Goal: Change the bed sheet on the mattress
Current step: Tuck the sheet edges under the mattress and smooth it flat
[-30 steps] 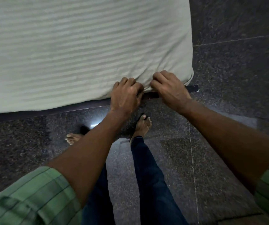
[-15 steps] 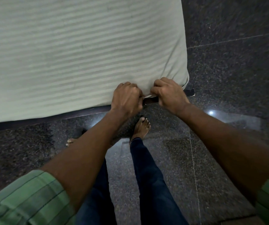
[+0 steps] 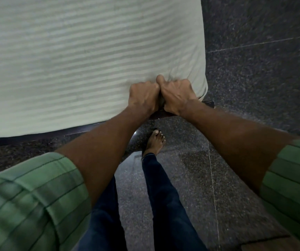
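Near the bed's (image 3: 207,103) right corner, the left hand (image 3: 142,96) and right hand (image 3: 175,95) sit knuckle to knuckle on the near edge of the pale striped sheet (image 3: 84,60), fingers curled into the bunched cloth. The sheet puckers around the right thumb (image 3: 160,79) and lies flat over the rest of the mattress. Below, one bare foot (image 3: 155,141) stands on the dark speckled floor (image 3: 254,78), and green sleeves (image 3: 31,192) frame both forearms.

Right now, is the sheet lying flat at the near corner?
No: bunched. The sheet puckers where the left hand and right hand grip it.
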`<move>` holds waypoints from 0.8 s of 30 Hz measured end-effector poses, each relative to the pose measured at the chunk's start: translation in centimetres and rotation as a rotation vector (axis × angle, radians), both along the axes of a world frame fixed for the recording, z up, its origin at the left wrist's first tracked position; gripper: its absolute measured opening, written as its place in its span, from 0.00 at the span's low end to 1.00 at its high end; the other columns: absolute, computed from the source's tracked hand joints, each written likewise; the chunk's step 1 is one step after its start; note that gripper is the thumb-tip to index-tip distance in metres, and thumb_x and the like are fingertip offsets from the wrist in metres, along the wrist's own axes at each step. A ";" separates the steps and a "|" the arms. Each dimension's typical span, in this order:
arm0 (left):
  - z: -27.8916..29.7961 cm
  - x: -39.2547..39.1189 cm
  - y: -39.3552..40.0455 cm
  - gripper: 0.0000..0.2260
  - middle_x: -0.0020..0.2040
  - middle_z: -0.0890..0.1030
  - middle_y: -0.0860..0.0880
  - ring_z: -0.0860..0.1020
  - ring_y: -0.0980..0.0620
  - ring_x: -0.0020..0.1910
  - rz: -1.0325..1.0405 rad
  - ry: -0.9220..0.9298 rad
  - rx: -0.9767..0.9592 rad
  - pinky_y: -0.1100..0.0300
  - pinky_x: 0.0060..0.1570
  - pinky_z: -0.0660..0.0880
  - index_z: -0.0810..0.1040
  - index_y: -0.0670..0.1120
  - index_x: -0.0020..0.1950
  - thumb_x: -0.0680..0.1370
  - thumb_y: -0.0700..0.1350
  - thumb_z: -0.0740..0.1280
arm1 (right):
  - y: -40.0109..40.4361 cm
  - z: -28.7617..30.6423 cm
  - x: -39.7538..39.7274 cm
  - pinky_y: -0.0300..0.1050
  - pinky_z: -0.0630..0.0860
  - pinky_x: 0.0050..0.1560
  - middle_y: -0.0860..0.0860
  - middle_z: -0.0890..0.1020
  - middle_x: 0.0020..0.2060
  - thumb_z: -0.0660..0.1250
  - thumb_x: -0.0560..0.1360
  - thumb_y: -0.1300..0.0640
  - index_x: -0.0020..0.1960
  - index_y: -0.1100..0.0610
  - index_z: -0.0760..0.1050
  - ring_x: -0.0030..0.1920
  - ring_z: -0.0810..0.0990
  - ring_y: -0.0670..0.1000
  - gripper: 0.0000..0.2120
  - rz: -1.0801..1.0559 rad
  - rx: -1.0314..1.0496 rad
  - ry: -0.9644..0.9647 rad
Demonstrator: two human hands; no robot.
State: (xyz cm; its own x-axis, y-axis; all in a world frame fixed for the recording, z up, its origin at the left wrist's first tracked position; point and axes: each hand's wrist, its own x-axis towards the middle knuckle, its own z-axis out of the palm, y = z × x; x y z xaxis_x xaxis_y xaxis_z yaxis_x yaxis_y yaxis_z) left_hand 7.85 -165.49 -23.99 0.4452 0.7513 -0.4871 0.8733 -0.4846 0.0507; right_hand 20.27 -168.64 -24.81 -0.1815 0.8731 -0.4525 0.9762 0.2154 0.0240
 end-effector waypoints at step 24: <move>-0.1 5.5 -2.5 0.17 0.51 0.81 0.50 0.79 0.45 0.54 -0.054 -0.384 0.081 0.49 0.53 0.73 0.83 0.55 0.51 0.69 0.63 0.75 | -7.2 -1.7 11.5 0.47 0.75 0.40 0.45 0.81 0.41 0.82 0.62 0.41 0.46 0.51 0.77 0.41 0.80 0.49 0.22 -1.052 0.015 0.565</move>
